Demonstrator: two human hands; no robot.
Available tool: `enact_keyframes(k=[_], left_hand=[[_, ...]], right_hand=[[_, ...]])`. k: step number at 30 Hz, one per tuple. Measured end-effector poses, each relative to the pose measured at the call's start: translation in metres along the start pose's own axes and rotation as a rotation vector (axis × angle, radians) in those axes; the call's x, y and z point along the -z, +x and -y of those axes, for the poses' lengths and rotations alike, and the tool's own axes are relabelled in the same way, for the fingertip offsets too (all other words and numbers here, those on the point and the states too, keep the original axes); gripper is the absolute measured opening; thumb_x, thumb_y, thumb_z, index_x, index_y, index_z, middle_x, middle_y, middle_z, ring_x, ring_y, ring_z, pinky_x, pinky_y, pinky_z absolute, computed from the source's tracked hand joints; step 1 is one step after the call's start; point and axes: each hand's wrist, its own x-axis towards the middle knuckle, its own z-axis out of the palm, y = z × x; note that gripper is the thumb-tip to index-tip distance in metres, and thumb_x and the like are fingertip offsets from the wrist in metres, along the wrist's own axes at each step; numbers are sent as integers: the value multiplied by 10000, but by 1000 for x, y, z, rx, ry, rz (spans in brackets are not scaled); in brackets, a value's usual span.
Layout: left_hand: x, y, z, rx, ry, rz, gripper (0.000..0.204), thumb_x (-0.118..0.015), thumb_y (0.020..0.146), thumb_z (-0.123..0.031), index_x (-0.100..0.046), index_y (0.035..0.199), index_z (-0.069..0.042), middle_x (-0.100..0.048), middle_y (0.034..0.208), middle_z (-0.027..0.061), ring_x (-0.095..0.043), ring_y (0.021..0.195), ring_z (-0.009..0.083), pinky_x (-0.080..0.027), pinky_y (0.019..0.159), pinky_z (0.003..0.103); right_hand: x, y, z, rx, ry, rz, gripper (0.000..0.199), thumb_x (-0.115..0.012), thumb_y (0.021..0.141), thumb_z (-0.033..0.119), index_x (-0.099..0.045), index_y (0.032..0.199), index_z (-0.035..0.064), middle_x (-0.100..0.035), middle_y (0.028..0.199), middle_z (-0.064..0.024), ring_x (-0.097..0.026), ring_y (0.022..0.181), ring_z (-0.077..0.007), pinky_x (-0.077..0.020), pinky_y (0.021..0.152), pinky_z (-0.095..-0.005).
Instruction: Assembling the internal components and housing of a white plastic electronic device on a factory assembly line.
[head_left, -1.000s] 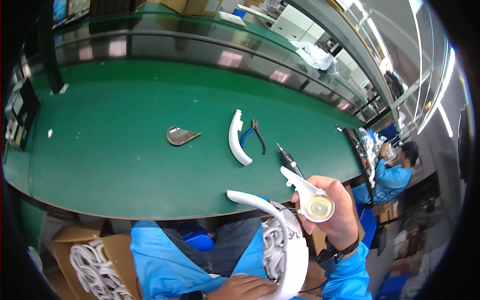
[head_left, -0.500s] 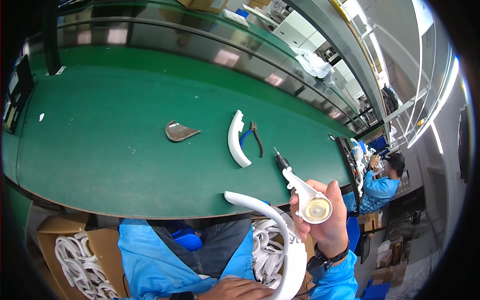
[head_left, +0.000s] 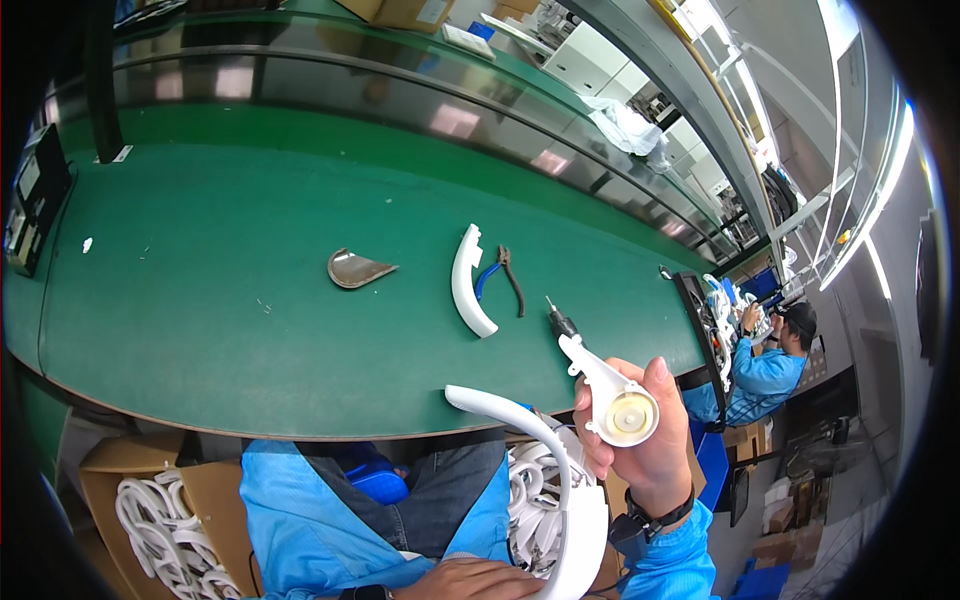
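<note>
My right hand (head_left: 650, 440), raised over the bench's front edge, grips a white plastic piece with a round cup (head_left: 598, 380). A pale yellow disc sits in the cup, and a narrow arm points up and left. Behind that arm shows the dark tip end of a screwdriver (head_left: 563, 322); its rest is hidden, and I cannot tell whether it lies on the bench. My left hand (head_left: 468, 580), at the lower edge, is closed on the lower end of a long curved white plastic housing (head_left: 535, 425). The housing arches up beside the right wrist.
On the green bench (head_left: 220, 330) lie a curved white cover (head_left: 466, 285), blue-and-dark pliers (head_left: 503, 272) and a brown-grey curved shell (head_left: 355, 268). Cardboard boxes of white curved parts (head_left: 165, 530) stand below. A co-worker in blue (head_left: 765, 365) sits at the right.
The view has shifted slightly. The white piece in my right hand has moved a little left; both hands keep their hold.
</note>
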Motion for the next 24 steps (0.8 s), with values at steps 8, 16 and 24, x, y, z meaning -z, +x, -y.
enact_keyframes(k=[8, 16, 24], left_hand=[[3, -1, 0, -3, 7, 19, 480, -723, 758, -309, -608, 1088, 21, -666, 1008, 182, -662, 868, 341, -531, 775, 433], [2, -2, 0, -2, -13, 10, 463, -707, 768, -311, -609, 1081, 16, -672, 1018, 172, -668, 888, 339, -539, 773, 438], [4, -3, 1, -6, -14, 3, 483, -697, 787, -331, -619, 1108, 21, -675, 1010, 176, -670, 876, 343, -539, 778, 440]], right_hand=[[2, 1, 0, 2, -11, 10, 677, -339, 986, 584, -558, 970, -56, -609, 728, -135, -523, 445, -128, -449, 387, -272], [1, 2, -1, 12, -2, 11, 672, -344, 982, 586, -557, 967, -51, -612, 733, -145, -521, 441, -134, -453, 383, -279], [-3, 1, 0, -1, -11, -24, 646, -347, 986, 562, -545, 974, -53, -609, 743, -152, -529, 451, -143, -457, 383, -287]])
